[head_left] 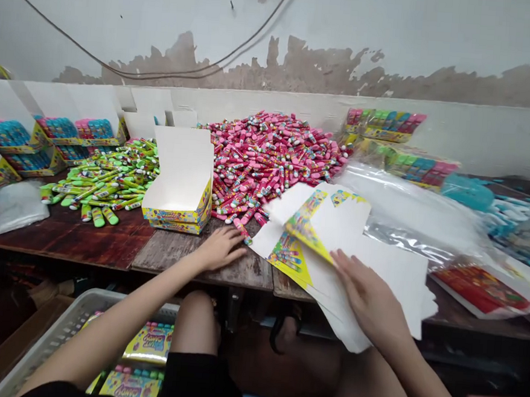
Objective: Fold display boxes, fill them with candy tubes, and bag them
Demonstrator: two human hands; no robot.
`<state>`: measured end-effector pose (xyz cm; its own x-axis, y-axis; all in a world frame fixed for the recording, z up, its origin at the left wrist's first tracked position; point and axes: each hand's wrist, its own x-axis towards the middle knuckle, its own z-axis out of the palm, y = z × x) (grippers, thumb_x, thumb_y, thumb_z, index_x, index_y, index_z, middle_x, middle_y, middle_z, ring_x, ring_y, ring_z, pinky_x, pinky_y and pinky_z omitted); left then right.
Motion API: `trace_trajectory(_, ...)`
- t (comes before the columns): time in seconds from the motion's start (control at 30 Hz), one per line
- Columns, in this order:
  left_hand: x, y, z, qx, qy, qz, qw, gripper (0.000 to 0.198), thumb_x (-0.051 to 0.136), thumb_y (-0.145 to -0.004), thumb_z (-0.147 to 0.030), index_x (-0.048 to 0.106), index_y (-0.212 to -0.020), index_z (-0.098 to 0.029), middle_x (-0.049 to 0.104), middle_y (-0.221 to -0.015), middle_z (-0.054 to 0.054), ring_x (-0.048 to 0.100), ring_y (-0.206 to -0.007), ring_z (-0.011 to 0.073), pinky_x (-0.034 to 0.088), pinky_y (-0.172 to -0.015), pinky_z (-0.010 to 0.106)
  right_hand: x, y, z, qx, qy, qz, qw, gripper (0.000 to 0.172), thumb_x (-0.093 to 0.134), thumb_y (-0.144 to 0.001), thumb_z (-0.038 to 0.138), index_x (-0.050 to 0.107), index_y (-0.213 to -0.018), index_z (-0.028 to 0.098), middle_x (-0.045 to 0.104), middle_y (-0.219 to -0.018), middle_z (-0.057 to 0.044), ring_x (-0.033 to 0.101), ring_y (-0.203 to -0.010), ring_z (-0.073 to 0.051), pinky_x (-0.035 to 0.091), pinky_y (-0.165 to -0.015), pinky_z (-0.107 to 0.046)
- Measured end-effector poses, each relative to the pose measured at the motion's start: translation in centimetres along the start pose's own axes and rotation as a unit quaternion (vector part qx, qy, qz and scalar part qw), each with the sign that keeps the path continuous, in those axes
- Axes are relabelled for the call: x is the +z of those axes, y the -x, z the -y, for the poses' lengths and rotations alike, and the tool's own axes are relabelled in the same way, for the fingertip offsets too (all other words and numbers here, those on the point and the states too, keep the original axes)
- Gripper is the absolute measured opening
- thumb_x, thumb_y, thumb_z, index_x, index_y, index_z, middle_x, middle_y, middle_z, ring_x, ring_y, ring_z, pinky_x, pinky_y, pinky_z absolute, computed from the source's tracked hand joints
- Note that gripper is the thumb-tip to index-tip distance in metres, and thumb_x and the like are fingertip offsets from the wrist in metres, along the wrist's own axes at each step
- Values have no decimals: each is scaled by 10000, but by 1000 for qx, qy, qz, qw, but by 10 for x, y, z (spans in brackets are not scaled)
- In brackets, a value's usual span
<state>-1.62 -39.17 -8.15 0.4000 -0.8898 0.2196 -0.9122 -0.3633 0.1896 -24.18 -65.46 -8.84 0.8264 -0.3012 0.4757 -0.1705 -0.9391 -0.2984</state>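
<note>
A pale wall with peeling grey-brown patches (pixel 439 41) rises behind the open white card box with yellow printed sides (pixel 180 168). The long dark wooden table (pixel 107 249) carries that box and extends to both sides of it. Directly right of the box spreads a tall heap of pink and magenta tubes with pale caps (pixel 272 156); farther right, beyond the heap, lie clear, shiny plastic sheets (pixel 414 200). Below the box, off the table's near edge, sits a grey plastic lattice basket (pixel 66 319) holding yellow printed packs (pixel 150 342). To the box's right and nearer the person, flat white card blanks with yellow printed parts (pixel 379 255) fan out, overhanging the table edge. Left of the box lies a smaller heap of bright green tubes (pixel 112 179). The right hand (pixel 367 293), right of the box, lies across the blanks, fingers at one sheet's edge; whether it pinches that sheet I cannot tell. The left hand (pixel 220 248), just to the box's near right, rests ungripping on the wood, fingers loosely spread beside stray pink tubes.
</note>
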Motion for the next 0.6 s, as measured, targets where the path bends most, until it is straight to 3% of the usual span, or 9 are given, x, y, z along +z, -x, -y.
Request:
trace_trajectory(0.1, -1, -5, 1, -43, 61, -58, 996, 495, 440, -901, -458, 506, -1304, -178, 463, -1390, 143, 342, -1329, 295, 254, -1101, 498, -23, -4, 28, 69, -93, -149, 982, 434, 364, -941, 418, 610, -1219, 193, 629, -1218, -84, 591, -1124, -263, 481, -959, -439)
trace_trajectory(0.17, -4, -5, -6, -63, 141, -106, 982, 522, 444, -899, -455, 455, -1341, -177, 430, -1418, 138, 327, -1346, 269, 230, -1123, 473, -39, -3, 44, 96, -110, -240, 960, 415, 389, -937, 408, 633, -1182, 178, 675, -1132, -95, 648, -1002, -248, 521, -865, -386)
trace_trajectory(0.27, -10, -2, -22, -95, 351, -132, 922, 634, 441, -876, -536, 319, -1416, -226, 383, -1451, 129, 405, -1302, 257, 328, -1076, 451, -55, 7, 65, 108, -128, -306, 937, 390, 406, -933, 396, 680, -1082, 162, 725, -920, -93, 676, -781, -222, 534, -679, -329)
trace_trajectory(0.33, -16, 1, -32, -98, 495, -138, 852, 766, 433, -821, -653, 197, -1449, -284, 306, -1496, 119, 433, -1283, 272, 418, -1001, 444, -58, 18, 78, 85, -171, -271, 944, 388, 406, -931, 400, 705, -1001, 164, 726, -821, -78, 666, -674, -197, 529, -590, -291)
trace_trajectory(0.4, -24, 7, -39, -103, 573, -160, 797, 864, 367, -754, -770, 138, -1451, -314, 246, -1523, 110, 421, -1291, 295, 477, -929, 435, -57, 31, 92, 36, -226, -172, 958, 391, 389, -931, 407, 715, -974, 196, 728, -802, -57, 660, -621, -177, 529, -535, -259)
trace_trajectory(0.5, -37, 21, -41, -161, 590, -166, 774, 895, 278, -720, -823, 228, -1426, -276, 306, -1493, 122, 417, -1284, 325, 519, -852, 429, -53, 47, 111, -42, -290, 11, 956, 355, 370, -933, 357, 692, -1040, 253, 736, -857, -30, 688, -707, -172, 561, -618, -243)
trace_trajectory(0.6, -50, 38, -36, -221, 605, -169, 747, 794, 395, -724, -747, 382, -1340, -247, 435, -1402, 124, 433, -1259, 338, 534, -808, 427, -52, 60, 123, -86, -331, 127, 931, 330, 387, -920, 255, 626, -1146, 274, 723, -1002, -10, 688, -873, -152, 557, -752, -222)
